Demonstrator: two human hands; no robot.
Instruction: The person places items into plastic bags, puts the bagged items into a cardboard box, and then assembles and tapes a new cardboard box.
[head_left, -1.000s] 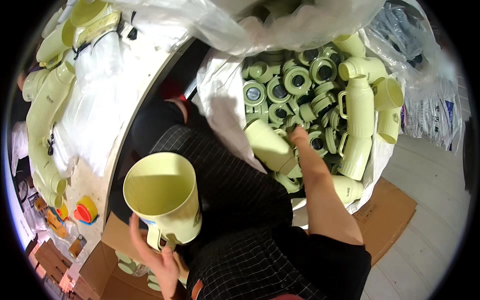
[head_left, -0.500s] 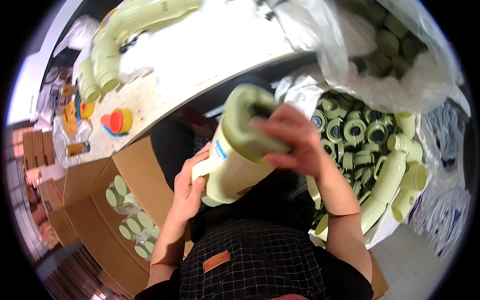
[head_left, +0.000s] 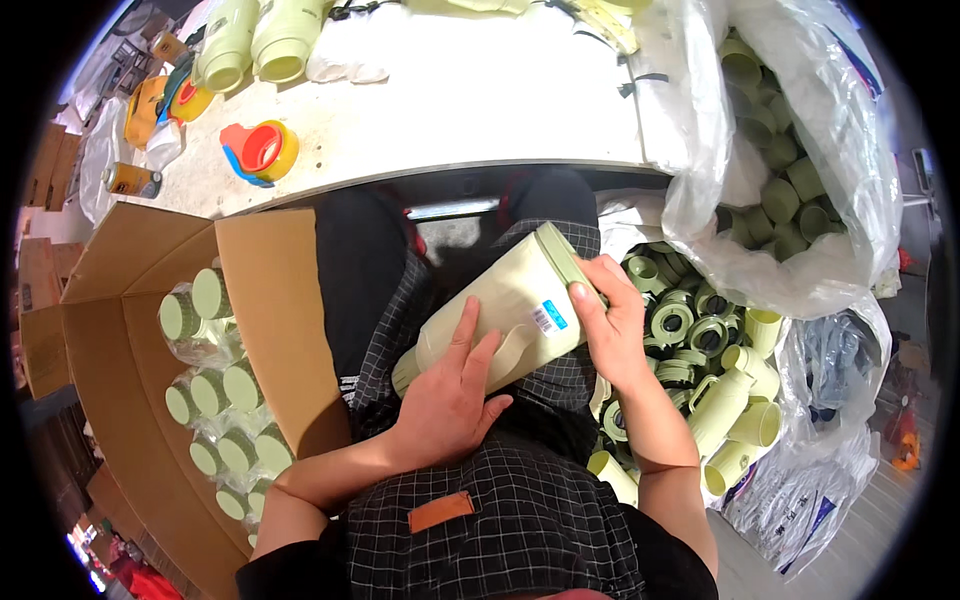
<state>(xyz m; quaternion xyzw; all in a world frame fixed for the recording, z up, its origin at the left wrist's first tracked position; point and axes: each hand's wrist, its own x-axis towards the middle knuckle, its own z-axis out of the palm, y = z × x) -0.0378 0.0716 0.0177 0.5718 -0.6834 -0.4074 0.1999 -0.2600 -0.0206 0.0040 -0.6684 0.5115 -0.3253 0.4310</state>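
Note:
Tilted across my lap is a pale green thermos flask (head_left: 455,335) with a side handle and a blue-and-white label. My right hand (head_left: 612,325) grips its wide, darker-green-banded end at the upper right, thumb on the near side. My left hand (head_left: 450,395) holds the body near the handle, two fingers laid along the surface and the thumb below. Its other fingers are hidden. The narrower end of the flask points to the lower left.
At left, an open cardboard box (head_left: 150,400) holds several green-capped pieces in plastic. A worktable (head_left: 400,135) ahead bears flasks and a tape roll in a red-and-yellow holder (head_left: 262,152). To the right are piled green lids (head_left: 672,322), more flasks (head_left: 722,405) and a plastic bag (head_left: 690,215) of green cups.
The flask has been lowered and tipped, its banded end now at the upper right. My right hand has moved onto that end's side; my left hand shifted from the handle to the body.

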